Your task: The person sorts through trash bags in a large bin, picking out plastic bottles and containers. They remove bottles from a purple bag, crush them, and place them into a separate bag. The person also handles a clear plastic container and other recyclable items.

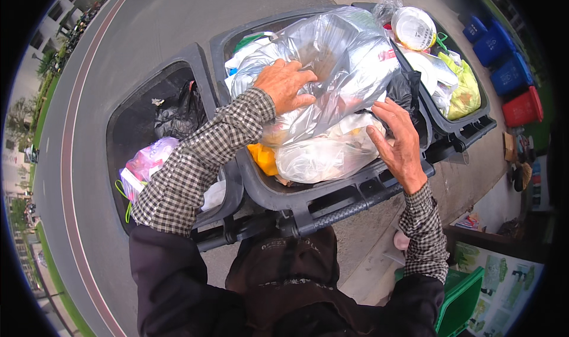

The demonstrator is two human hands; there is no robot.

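Below me a dark wheeled bin (pixel 278 202) is heaped with bagged rubbish. On top lies a large clear plastic bag (pixel 332 46), with a whitish knotted bag (pixel 326 156) nearer me and a yellow bag (pixel 264 159) at its left. My left hand (pixel 286 87) rests on the clear bag, fingers spread and slightly bent. My right hand (pixel 398 140) is at the right side of the heap beside the whitish bag, fingers apart; whether its fingertips touch the plastic I cannot tell. A black bag (pixel 403 91) lies just beyond it.
On the left stands another dark bin (pixel 204 70) with a black bag (pixel 181 113) and a pink-purple bag (pixel 151 157). A third bin (pixel 483 109) on the right holds a plastic tub (pixel 414 29) and a yellow-green bag (pixel 462 88). Blue bins (pixel 511 73), a red bin (pixel 523 107) and a green bin (pixel 462 298) stand farther right.
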